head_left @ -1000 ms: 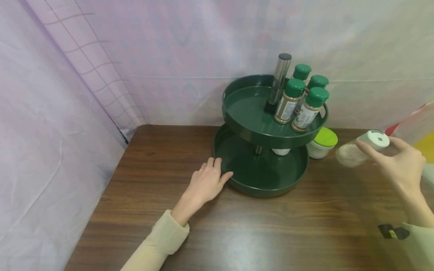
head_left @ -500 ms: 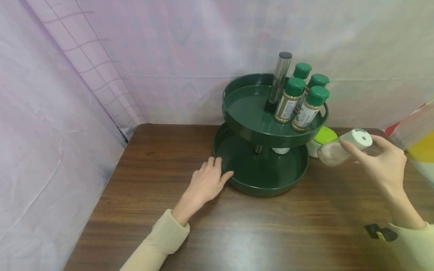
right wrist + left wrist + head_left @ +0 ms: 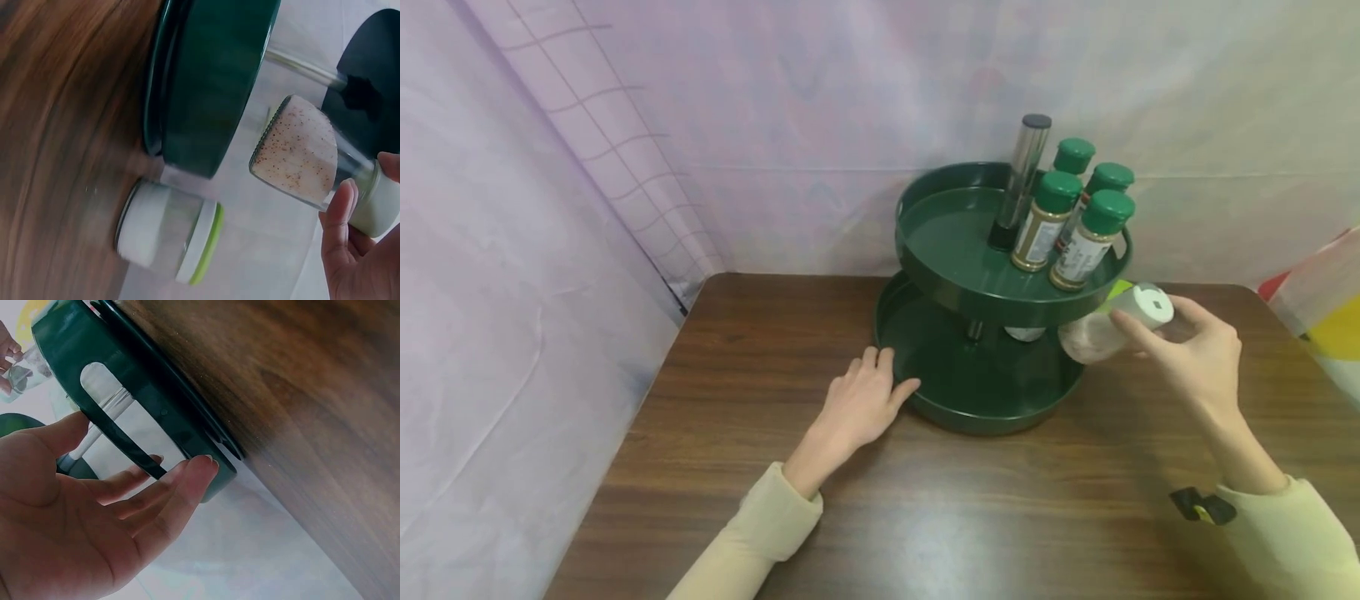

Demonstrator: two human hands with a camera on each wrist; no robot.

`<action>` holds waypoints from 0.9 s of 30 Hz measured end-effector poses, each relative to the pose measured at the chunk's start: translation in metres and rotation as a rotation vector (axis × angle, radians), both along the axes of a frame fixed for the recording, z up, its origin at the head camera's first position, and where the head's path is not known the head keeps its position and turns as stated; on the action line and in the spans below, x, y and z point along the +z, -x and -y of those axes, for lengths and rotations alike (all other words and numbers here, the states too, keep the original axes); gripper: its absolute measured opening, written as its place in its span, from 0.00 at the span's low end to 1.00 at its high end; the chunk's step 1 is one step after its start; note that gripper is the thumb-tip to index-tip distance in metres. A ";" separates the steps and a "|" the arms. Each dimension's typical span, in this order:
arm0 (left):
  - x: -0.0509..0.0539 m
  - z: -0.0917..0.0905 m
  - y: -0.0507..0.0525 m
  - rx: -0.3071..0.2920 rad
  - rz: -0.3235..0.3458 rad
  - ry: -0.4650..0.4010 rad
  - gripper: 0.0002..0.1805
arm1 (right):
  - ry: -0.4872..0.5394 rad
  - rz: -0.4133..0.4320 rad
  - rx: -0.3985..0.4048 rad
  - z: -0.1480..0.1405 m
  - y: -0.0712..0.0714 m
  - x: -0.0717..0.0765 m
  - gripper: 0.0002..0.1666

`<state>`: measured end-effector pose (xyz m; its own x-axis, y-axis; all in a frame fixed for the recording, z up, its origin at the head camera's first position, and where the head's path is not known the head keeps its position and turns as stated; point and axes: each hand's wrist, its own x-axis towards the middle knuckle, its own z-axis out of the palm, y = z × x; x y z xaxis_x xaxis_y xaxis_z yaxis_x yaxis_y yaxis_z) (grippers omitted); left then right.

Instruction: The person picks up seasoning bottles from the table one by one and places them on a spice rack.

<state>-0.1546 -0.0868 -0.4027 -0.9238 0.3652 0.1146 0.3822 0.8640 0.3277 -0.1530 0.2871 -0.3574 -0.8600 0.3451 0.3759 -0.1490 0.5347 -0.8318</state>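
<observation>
A green two-tier turntable rack [image 3: 977, 300] stands on the table. At the left of its lower tray [image 3: 970, 408], my left hand [image 3: 859, 400] holds the rim by the handle slot; in the left wrist view my thumb and fingers lie around that edge. My right hand [image 3: 1195, 354] grips a clear jar [image 3: 297, 147] by its white-capped end. White contents with brown specks show through the jar, which is tilted in the air at the lower tray's right side. Several green-capped spice bottles [image 3: 1082, 250] stand on the upper tray beside a metal post [image 3: 1022, 179].
A lime-lidded jar [image 3: 169, 231] with white contents stands on the wooden table [image 3: 737, 333], right of the rack. Part of a white container [image 3: 1024, 333] shows beneath the upper tray. Hanging cloth [image 3: 790, 125] borders the back and left.
My right hand has carried the clear jar leftward, from well right of the rack to the lower tray's right edge. My left hand has stayed at the rim.
</observation>
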 end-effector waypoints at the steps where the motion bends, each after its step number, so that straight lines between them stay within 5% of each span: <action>1: 0.000 0.000 0.000 0.000 -0.002 0.000 0.36 | 0.000 -0.005 0.013 0.003 0.001 -0.001 0.18; 13: 0.000 0.000 0.000 0.005 -0.003 0.000 0.36 | -0.148 0.022 0.137 0.031 0.011 -0.017 0.27; 21: -0.001 0.000 0.000 -0.001 -0.010 0.009 0.36 | -0.207 0.017 0.175 0.047 0.020 -0.027 0.22; 27: -0.001 0.000 0.000 0.000 -0.003 0.005 0.37 | -0.278 -0.064 0.203 0.056 0.029 -0.035 0.24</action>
<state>-0.1543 -0.0868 -0.4037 -0.9235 0.3658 0.1155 0.3832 0.8657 0.3220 -0.1820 0.2311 -0.3927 -0.8721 0.0463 0.4871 -0.3230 0.6932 -0.6443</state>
